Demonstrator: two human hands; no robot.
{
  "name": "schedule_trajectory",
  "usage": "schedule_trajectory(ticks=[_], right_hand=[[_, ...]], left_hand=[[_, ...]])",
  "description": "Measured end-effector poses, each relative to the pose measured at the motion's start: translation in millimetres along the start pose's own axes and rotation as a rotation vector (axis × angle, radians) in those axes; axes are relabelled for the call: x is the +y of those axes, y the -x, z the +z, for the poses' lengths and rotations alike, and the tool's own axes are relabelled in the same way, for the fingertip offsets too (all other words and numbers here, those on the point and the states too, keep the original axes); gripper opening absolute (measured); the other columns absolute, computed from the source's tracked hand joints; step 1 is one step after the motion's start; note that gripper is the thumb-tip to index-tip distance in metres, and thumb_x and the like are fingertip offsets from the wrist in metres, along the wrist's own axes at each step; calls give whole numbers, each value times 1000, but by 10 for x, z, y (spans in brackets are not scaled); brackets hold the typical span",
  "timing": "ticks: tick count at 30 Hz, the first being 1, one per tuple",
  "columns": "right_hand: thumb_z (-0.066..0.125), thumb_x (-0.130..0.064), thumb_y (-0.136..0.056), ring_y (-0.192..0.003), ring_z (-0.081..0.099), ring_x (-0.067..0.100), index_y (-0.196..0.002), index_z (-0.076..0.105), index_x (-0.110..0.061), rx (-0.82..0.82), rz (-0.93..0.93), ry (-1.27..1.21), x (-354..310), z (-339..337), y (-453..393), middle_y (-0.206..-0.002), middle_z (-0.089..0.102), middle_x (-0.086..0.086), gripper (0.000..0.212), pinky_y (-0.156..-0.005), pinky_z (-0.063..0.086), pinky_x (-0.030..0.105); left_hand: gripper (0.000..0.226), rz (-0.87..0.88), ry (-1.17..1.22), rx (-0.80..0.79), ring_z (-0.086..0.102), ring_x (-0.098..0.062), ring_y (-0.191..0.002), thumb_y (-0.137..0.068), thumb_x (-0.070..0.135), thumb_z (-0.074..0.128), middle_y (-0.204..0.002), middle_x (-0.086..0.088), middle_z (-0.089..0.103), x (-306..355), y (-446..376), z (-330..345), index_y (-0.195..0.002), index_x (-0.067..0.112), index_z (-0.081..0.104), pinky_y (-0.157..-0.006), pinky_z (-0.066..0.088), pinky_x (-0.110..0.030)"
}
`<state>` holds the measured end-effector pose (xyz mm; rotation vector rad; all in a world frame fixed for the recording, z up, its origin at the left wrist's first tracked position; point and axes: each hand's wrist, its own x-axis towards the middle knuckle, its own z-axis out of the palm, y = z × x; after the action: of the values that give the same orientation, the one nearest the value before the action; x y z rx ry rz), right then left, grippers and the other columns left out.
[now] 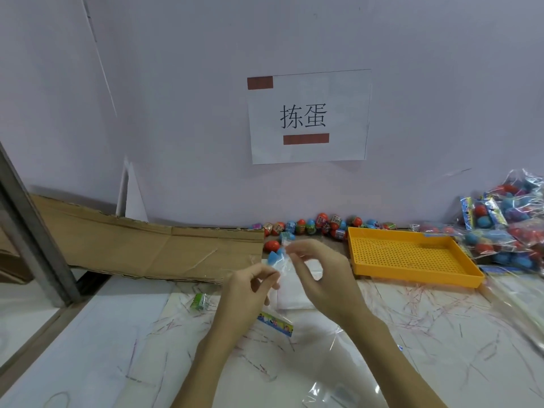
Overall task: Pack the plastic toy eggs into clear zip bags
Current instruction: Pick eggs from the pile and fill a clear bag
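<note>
Head view, hands outward. Left hand (pixel 250 285) curled, thumb and fingertips pinched on the lower part of a small clear zip bag (pixel 282 265). Right hand (pixel 318 275) arched above, thumb and forefinger nipping the bag's upper edge, other fingers curved over a gap. Both wrists raised off the table (pixel 441 334), near the middle of its far half.

Inside the bag, a blue toy egg (pixel 275 257), smooth and matte, sitting between the two hands just beyond the left fingertips. Bag film nearly invisible, shown only by pale glints; outline hard to trace, and impossible to say whether its zip is closed.

Under the hands, a stack of flat clear bags (pixel 297 293) on the table. Nearer, by the left wrist, a colourful printed strip (pixel 275 323); further left, a small green wrapped item (pixel 201 301), too blurred to identify.

Along the table's far edge, against the wall (pixel 176 98), a row of loose toy eggs (pixel 321 223) in red, blue and green with printed bands, one red egg (pixel 271 245) lying just beyond the hands. Right of those, a yellow perforated tray (pixel 412 254). At the far right corner, a heap of packed bags (pixel 506 228) holding red and blue eggs, cut off by the frame. Flattened cardboard (pixel 147 245) across the far left edge. On the wall, a taped paper sign (pixel 309 116).
</note>
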<state>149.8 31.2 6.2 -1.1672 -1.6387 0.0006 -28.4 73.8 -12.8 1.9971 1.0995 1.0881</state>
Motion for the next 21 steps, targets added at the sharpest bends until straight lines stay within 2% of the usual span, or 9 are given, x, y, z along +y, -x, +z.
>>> schedule_trajectory(ticks=[3,7,10,12,14,16,18,21], right_hand=[[71,-23,-94,-94,60,1,-118,69,-24,-98,76,69,26,92,32,-107,66,-15,24,-83,52,17],[76,-39,-88,-92,53,-1,-103,70,-27,-141,207,133,90,81,17,-98,61,-20,21,-82,49,20],[78,-39,-86,-93,55,-1,-92,72,-25,-156,220,129,75,56,13,-95,62,-20,16,-84,49,21],[78,-39,-86,-90,57,-2,-86,70,-26,-161,232,129,69,25,0,-92,64,-20,15,-83,46,16],[77,-38,-86,-87,60,-4,-85,68,-29,-147,281,87,60,4,-10,-87,66,-22,13,-77,45,8],[76,-35,-89,-86,62,-6,-86,67,-29,-131,341,14,46,11,-9,-82,67,-21,11,-74,47,6],[72,-34,-92,-81,67,-2,-90,68,-27,-135,386,-80,21,27,-7,-79,71,-16,9,-72,53,13],[68,-46,-91,-82,70,3,-98,74,-28,-212,461,-189,-25,20,-20,-83,75,-13,20,-76,58,21]], left_hand=[[9,3,-32,-29,63,-4,-64,-97,23,70,-80,24,71,-7,-18,-33,-93,30,74,-61,52,-14],[10,24,-58,-71,56,1,-63,-96,31,70,-75,27,67,-7,-18,-44,-88,36,71,-59,45,-12],[9,8,-26,-84,52,0,-62,-96,35,69,-74,20,68,-26,-31,-60,-87,33,73,-59,44,-13],[8,-12,-5,-90,52,-1,-61,-93,39,71,-73,16,69,-29,-35,-79,-90,33,75,-60,45,-13],[17,-33,0,-76,56,1,-63,-85,49,73,-70,17,68,-28,-30,-104,-90,32,76,-60,44,-12],[32,-41,-25,-65,56,-2,-64,-79,58,70,-69,10,67,-39,-33,-116,-85,28,75,-59,45,-16],[41,-26,-76,-50,50,-5,-61,-78,61,68,-66,4,63,-50,-39,-121,-81,21,74,-59,43,-18],[40,-26,-83,3,46,-5,-56,-77,59,70,-58,10,54,-56,-54,-144,-71,20,68,-57,40,-16]])
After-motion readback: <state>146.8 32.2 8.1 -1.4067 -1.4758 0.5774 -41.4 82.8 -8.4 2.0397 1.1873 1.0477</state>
